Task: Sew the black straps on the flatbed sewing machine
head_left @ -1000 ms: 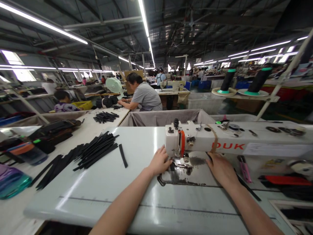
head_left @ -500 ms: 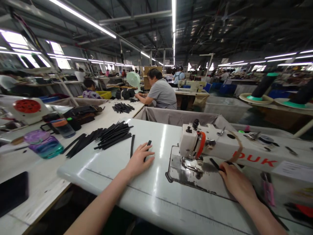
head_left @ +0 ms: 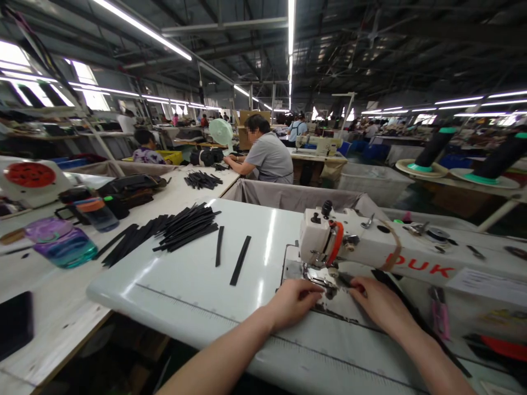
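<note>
In front of the presser foot [head_left: 323, 278] of a white sewing machine [head_left: 354, 236], my left hand [head_left: 293, 302] is closed, thumb and fingertips together; whatever they hold is hidden. On the other side of the foot, my right hand [head_left: 379, 300] pinches a dark fabric strip [head_left: 344, 281], of which only a short end shows. Two loose black strips [head_left: 240, 260] lie apart on the pale machine table, left of my left hand. Farther left is a pile of black strips [head_left: 187, 227].
A purple-blue bottle [head_left: 61, 244], a second bottle [head_left: 97, 214] and a dark phone-like slab [head_left: 15, 323] stand or lie on the left table. Pink-handled snips [head_left: 439, 312] are at right. A co-worker [head_left: 269, 153] sits beyond a cloth-lined bin [head_left: 304, 193].
My left hand has left the loose strip on the table and moved right to the presser foot, its fingers closing. My right hand has shifted left, closer to the foot, with its strip.
</note>
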Motion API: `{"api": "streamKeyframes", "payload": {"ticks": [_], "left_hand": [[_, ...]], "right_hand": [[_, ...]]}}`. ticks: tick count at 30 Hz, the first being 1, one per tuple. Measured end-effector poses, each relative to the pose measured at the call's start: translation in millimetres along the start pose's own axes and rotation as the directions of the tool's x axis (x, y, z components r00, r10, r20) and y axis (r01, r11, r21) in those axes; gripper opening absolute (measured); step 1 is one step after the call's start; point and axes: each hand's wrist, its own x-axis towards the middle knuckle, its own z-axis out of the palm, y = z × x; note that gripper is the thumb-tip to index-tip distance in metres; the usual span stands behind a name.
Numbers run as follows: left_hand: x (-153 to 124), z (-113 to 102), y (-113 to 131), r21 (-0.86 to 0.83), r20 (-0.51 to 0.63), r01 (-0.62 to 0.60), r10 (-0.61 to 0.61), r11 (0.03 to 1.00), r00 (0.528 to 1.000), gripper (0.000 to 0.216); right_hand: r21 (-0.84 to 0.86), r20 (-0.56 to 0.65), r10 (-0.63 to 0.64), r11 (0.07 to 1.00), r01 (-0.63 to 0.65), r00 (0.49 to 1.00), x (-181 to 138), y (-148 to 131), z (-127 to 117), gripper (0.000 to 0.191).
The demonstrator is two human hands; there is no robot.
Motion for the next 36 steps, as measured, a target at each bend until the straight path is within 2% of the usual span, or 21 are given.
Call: {"api": "streamKeyframes", "payload": {"ticks": [3, 4, 6, 9, 10, 12, 14, 15, 16, 18, 19, 20, 22, 24, 29, 36], "left_hand": [[-3, -1, -5, -0.311, 0.021, 0.087, -0.084, 0.946, 0.996, 0.049], [-3, -2, -6, -0.412, 0.058, 0.117, -0.102, 0.904, 0.993, 0.056], [-2, -5, -9, -0.561, 0.109, 0.185, -0.149, 0.807, 0.983, 0.057], [2, -12, -16, -0.687, 0.063, 0.239, -0.272, 0.686, 0.960, 0.055], [3, -14, -19, -0.705, 0.028, 0.238, -0.309, 0.668, 0.951, 0.055], [6, -18, -23, -0.693, -0.010, 0.250, -0.356, 0.677, 0.934, 0.049], [8, -18, -26, -0.597, -0.056, 0.265, -0.369, 0.757, 0.928, 0.033], [8, -17, -26, -0.505, -0.119, 0.251, -0.355, 0.826, 0.927, 0.024], [8, -16, -26, -0.368, -0.205, 0.221, -0.311, 0.903, 0.928, 0.019], [6, -13, -24, 0.010, -0.350, 0.140, -0.127, 0.990, 0.928, 0.018], [5, -12, -24, 0.194, -0.356, 0.098, -0.023, 0.976, 0.934, 0.016], [3, -11, -23, 0.338, -0.318, 0.057, 0.057, 0.939, 0.946, 0.013], [0, -10, -21, 0.489, -0.204, -0.015, 0.131, 0.872, 0.970, 0.009], [-1, -9, -19, 0.544, -0.137, -0.051, 0.149, 0.838, 0.979, 0.012], [3, -6, -18, 0.626, -0.109, -0.032, 0.128, 0.779, 0.986, 0.015], [8, -11, -22, 0.618, -0.082, -0.048, 0.125, 0.785, 0.989, 0.015]], "right_hand": [[0.127, 0.017, -0.145, 0.982, 0.142, 0.989, -30, -37, -2, 0.019], [0.190, 0.023, -0.185, 0.966, 0.178, 0.982, -39, -51, -1, 0.020], [0.272, 0.033, -0.243, 0.936, 0.225, 0.970, -49, -74, 1, 0.023], [0.292, -0.116, -0.352, 0.882, 0.370, 0.929, -47, -91, 6, 0.033], [0.250, -0.183, -0.419, 0.855, 0.455, 0.889, -44, -92, 7, 0.035], [0.086, -0.261, -0.600, 0.766, 0.637, 0.756, -37, -90, 10, 0.039], [-0.064, -0.238, -0.741, 0.656, 0.752, 0.627, -32, -86, 15, 0.043], [-0.119, -0.220, -0.774, 0.626, 0.771, 0.594, -31, -85, 18, 0.044], [-0.164, -0.211, -0.785, 0.617, 0.770, 0.583, -31, -84, 22, 0.044], [-0.229, -0.216, -0.764, 0.645, 0.729, 0.608, -32, -82, 32, 0.042], [-0.260, -0.223, -0.752, 0.659, 0.706, 0.620, -33, -81, 37, 0.041], [-0.282, -0.234, -0.743, 0.669, 0.687, 0.627, -34, -80, 43, 0.041], [-0.307, -0.262, -0.728, 0.685, 0.660, 0.634, -35, -77, 51, 0.046], [-0.325, -0.279, -0.719, 0.695, 0.641, 0.637, -34, -75, 56, 0.050], [-0.335, -0.275, -0.714, 0.699, 0.632, 0.644, -29, -72, 60, 0.050], [-0.361, -0.288, -0.671, 0.737, 0.572, 0.683, -30, -80, 64, 0.048]]}}
